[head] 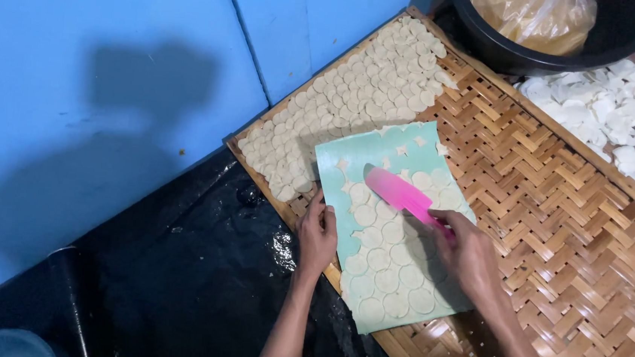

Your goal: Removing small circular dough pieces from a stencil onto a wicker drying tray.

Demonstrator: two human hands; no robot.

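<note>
Overhead, black tub (pixel 508 54) holding yellow bag (pixel 534 18)

- Tray (pixel 558 190), centre and right of the frame: woven strips of bamboo, light brown, with a slight sheen and a ridged weave.
- Sheet (pixel 334 165) on the tray: thin, smooth, matt, pale green; looks like plastic.
- Scraper (pixel 399 194) at the centre: smooth pink plastic, softly glossy.
- Discs (pixel 386 78) at the upper middle: pale, matt, doughy.
- Basin (pixel 568 58) at the top right: dark, smooth plastic.
- Bag (pixel 534 18) inside it: thin, crinkled, shiny plastic.
- Floor cover (pixel 197 267) at the lower left: black, wet-looking, glossy.
- Wall (pixel 77 69) at the left: flat, matt blue.
</note>
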